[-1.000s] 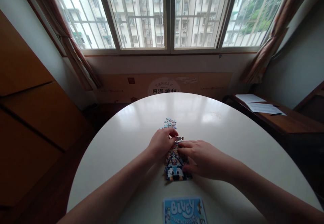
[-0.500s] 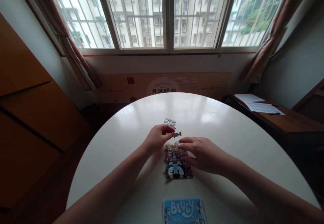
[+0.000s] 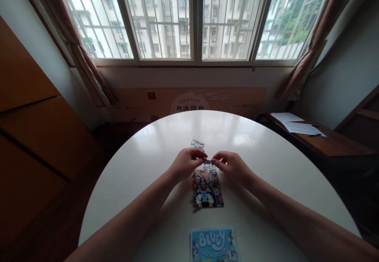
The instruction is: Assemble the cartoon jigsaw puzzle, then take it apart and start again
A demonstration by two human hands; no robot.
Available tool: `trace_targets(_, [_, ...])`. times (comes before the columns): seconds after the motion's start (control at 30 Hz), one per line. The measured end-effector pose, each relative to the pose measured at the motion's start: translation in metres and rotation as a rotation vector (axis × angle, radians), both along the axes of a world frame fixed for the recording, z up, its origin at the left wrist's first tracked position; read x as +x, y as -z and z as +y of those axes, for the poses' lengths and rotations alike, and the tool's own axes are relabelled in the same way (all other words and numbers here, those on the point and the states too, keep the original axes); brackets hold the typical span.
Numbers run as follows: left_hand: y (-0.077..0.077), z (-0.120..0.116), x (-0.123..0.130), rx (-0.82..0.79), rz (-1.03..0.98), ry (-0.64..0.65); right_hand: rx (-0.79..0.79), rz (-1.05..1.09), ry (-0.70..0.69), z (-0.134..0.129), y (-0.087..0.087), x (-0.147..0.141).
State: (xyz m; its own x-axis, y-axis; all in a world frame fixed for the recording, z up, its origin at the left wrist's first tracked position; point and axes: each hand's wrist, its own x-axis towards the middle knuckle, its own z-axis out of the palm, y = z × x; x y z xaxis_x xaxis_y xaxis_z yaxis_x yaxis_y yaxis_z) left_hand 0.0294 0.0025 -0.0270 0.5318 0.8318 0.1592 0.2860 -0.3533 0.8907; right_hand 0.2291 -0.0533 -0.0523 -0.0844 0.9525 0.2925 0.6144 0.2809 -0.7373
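Between my two hands is a small dark strip of joined jigsaw puzzle pieces (image 3: pixel 208 161). My left hand (image 3: pixel 187 163) pinches its left end, and the fingers of my right hand (image 3: pixel 232 165) are closed on its right end. Just below the strip lies a partly assembled jigsaw puzzle (image 3: pixel 207 193), with a blue cartoon dog face at its near end and many small colourful figures above. Loose puzzle pieces (image 3: pixel 197 143) are spread behind my left hand. My left fingers hide part of the puzzle's upper left edge.
A blue card marked "Bluey" (image 3: pixel 214 244) lies at the near edge of the view on the round white table (image 3: pixel 133 191). To the right stands a brown wooden table (image 3: pixel 331 141) with papers (image 3: pixel 302 128) and a pen. Barred windows and curtains are behind.
My right hand has lifted from above the assembled puzzle and closed on the strip's right end. My left hand keeps its hold. The view has shifted slightly.
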Motion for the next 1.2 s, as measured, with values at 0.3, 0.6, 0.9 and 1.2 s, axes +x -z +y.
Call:
trace_targets(0.3, [-0.003,0.004,-0.004,-0.008,-0.003,-0.010,0.105,-0.020,0.022,-0.008,-0.004,-0.011])
trace_targets(0.6, [-0.002,-0.003,-0.001,0.157,-0.085,0.053,-0.181,0.358,-0.039,-0.002,0.002,-0.009])
trace_targets(0.9, [0.009,0.040,-0.035,0.224,0.155,-0.325,-0.187,0.287,0.091,0.010,0.012,0.005])
trace_targets(1.2, [0.018,0.044,-0.035,0.302,0.386,-0.382,-0.187,0.055,0.048,0.032,0.004,0.002])
